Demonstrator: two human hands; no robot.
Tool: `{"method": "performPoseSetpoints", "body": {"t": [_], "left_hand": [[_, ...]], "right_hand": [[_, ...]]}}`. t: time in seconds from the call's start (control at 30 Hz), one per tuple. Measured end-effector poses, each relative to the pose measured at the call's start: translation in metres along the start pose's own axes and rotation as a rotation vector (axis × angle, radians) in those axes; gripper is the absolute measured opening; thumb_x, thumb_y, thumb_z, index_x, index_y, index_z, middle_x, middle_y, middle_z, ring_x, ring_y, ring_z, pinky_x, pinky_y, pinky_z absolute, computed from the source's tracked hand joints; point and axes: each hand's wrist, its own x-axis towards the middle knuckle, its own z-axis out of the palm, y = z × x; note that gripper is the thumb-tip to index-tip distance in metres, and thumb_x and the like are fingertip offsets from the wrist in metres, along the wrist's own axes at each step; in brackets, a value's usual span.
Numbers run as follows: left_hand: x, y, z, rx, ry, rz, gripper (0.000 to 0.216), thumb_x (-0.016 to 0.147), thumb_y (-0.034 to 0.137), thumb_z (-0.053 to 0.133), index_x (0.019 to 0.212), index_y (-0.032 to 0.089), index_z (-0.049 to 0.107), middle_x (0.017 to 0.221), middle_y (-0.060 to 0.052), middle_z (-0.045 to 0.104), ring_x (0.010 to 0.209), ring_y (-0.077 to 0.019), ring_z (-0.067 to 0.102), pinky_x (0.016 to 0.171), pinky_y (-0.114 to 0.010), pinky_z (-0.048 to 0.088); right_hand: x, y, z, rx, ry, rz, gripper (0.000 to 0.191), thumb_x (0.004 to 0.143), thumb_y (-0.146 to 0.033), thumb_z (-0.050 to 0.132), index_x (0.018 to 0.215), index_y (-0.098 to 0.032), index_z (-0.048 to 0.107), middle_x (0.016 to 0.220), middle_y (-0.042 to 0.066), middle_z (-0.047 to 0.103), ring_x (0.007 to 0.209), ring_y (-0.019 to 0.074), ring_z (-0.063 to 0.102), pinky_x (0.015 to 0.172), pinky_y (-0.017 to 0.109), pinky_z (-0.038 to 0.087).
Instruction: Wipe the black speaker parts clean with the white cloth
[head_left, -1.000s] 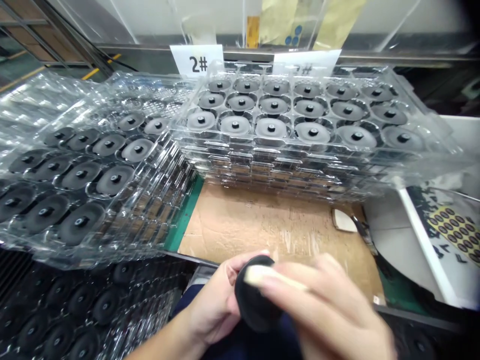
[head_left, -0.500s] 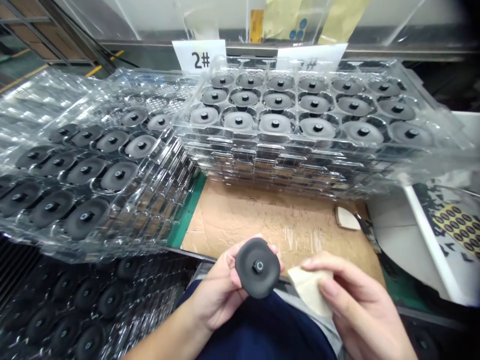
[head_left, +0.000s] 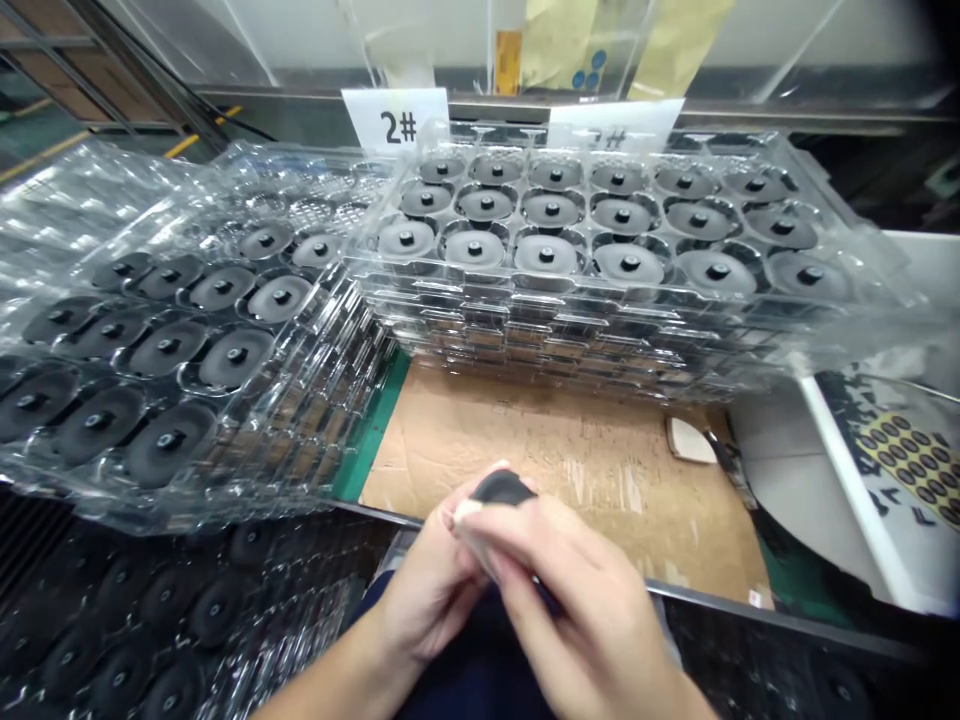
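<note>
R hand [head_left: 581,585] pinches cream cloth [head_left: 468,511], now back on black disc [head_left: 504,487], finger-clamped by L hand [head_left: 429,580] nr bench front edge [head_left: 825,630]; prob wiping again

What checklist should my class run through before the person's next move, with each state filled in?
1. Left hand grips the round black disc: ok.
2. Right hand pinches the pale cream cloth: ok.
3. Disc face fully visible: not ok; the right hand covers much of it.
4. Disc underside unmarked: cannot tell; hidden.
5. Front row of the clear plastic tray, beyond the brown cardboard sheet, filled with dark round pieces: ok.
</note>
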Motion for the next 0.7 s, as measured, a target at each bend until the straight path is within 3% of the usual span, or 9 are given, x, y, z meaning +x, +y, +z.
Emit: {"method": "performPoseSetpoints", "body": {"t": [0.07,0.17,0.27,0.33,0.37,0.43,0.57,0.7], "left_hand": [[0.000,0.005,0.000,-0.017,-0.024,-0.018,0.058,0.043,0.020,0.084,0.098,0.023,0.066,0.098,-0.002,0.069,0.091,-0.0175,0.062,0.083,-0.024,0.046],[0.000,0.007,0.006,-0.052,-0.007,-0.079,0.058,0.040,0.014,0.084,0.095,0.022,0.067,0.093,0.000,0.070,0.087,-0.0142,0.062,0.078,-0.019,0.046],[0.000,0.005,0.016,-0.094,-0.054,-0.213,0.029,0.060,0.016,0.075,0.089,0.020,0.069,0.076,0.004,0.068,0.079,-0.0094,0.062,0.074,-0.015,0.045],[0.000,0.004,0.019,-0.086,-0.120,-0.297,0.015,0.069,0.017,0.068,0.084,0.016,0.070,0.070,0.002,0.067,0.073,-0.0090,0.062,0.070,-0.015,0.046],[-0.001,0.004,0.018,-0.069,-0.146,-0.325,0.013,0.070,0.018,0.067,0.082,0.013,0.070,0.070,0.000,0.067,0.071,-0.0100,0.063,0.068,-0.016,0.048],[-0.002,0.003,0.012,-0.053,-0.184,-0.353,0.016,0.070,0.017,0.066,0.085,0.010,0.069,0.076,-0.005,0.069,0.071,-0.0141,0.065,0.065,-0.020,0.050],[-0.003,0.000,-0.003,-0.178,-0.263,-0.357,0.032,0.073,0.021,0.064,0.105,0.018,0.062,0.099,-0.008,0.068,0.083,-0.0229,0.067,0.068,-0.028,0.053],[-0.004,-0.003,-0.005,-0.242,-0.307,-0.357,0.051,0.061,0.037,0.074,0.106,0.017,0.062,0.100,-0.008,0.068,0.085,-0.0243,0.066,0.069,-0.029,0.052]], "right_hand": [[-0.009,0.001,-0.011,0.006,-0.142,0.067,0.023,0.083,-0.012,0.049,0.102,-0.022,0.059,0.083,0.000,0.063,0.073,0.0106,0.059,0.066,0.020,0.047],[-0.015,0.001,-0.023,-0.284,-0.046,0.118,0.023,0.084,-0.014,0.049,0.104,-0.019,0.059,0.075,0.001,0.061,0.065,0.0123,0.055,0.060,0.025,0.042],[-0.005,0.003,-0.025,-0.322,0.035,-0.137,0.023,0.088,-0.017,0.045,0.105,-0.020,0.061,0.075,0.002,0.063,0.061,0.0126,0.052,0.061,0.030,0.035],[0.005,0.008,-0.025,-0.147,-0.088,-0.268,0.024,0.090,-0.017,0.044,0.103,-0.025,0.062,0.078,-0.001,0.064,0.063,0.0106,0.052,0.064,0.030,0.035],[0.009,0.011,-0.027,-0.090,-0.142,-0.264,0.025,0.089,-0.017,0.044,0.103,-0.027,0.062,0.081,-0.002,0.065,0.066,0.0102,0.053,0.066,0.029,0.035],[0.012,0.022,-0.030,-0.093,-0.142,-0.141,0.028,0.088,-0.014,0.046,0.106,-0.029,0.061,0.089,-0.003,0.065,0.075,0.0109,0.056,0.070,0.029,0.037],[-0.002,0.056,-0.021,-0.027,0.113,0.273,0.023,0.088,-0.021,0.047,0.106,-0.028,0.060,0.095,0.001,0.064,0.080,0.0136,0.057,0.067,0.026,0.044],[-0.022,0.102,0.014,0.020,0.070,0.416,0.020,0.084,-0.028,0.052,0.096,-0.023,0.066,0.093,0.004,0.062,0.087,0.0181,0.059,0.074,0.031,0.049]]}}
